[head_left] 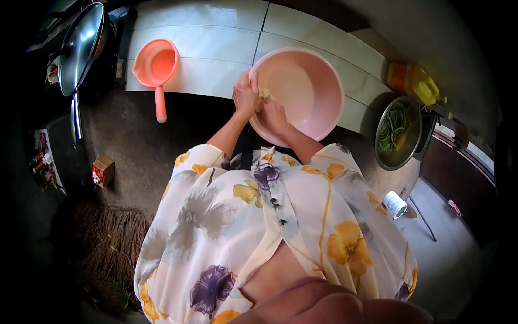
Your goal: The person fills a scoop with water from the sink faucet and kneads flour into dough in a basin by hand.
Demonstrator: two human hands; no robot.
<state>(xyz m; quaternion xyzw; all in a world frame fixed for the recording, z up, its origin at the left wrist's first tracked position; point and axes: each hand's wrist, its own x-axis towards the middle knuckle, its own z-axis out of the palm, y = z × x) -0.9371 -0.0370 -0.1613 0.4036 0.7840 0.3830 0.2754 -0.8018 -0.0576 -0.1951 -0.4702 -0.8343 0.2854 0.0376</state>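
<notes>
A large pink basin [318, 89] stands at the front edge of the tiled counter, tilted a little toward me. My left hand [246, 95] is closed at the basin's left rim, its fingers curling over the edge. Inside that rim my right hand [273, 116] reaches down, fingers bent against a small pale yellowish clump [264, 96]. What the clump is I cannot make out, and the right fingertips are partly hidden. The rest of the basin's inside shows a bare pink bottom.
An orange-pink dipper [156, 63] lies on the white-tiled counter [216, 40], handle overhanging the edge. A lidded wok [82, 51] is at far left. At right are a metal bowl of green beans [396, 129], a yellow jug [423, 89] and a white tub [395, 204].
</notes>
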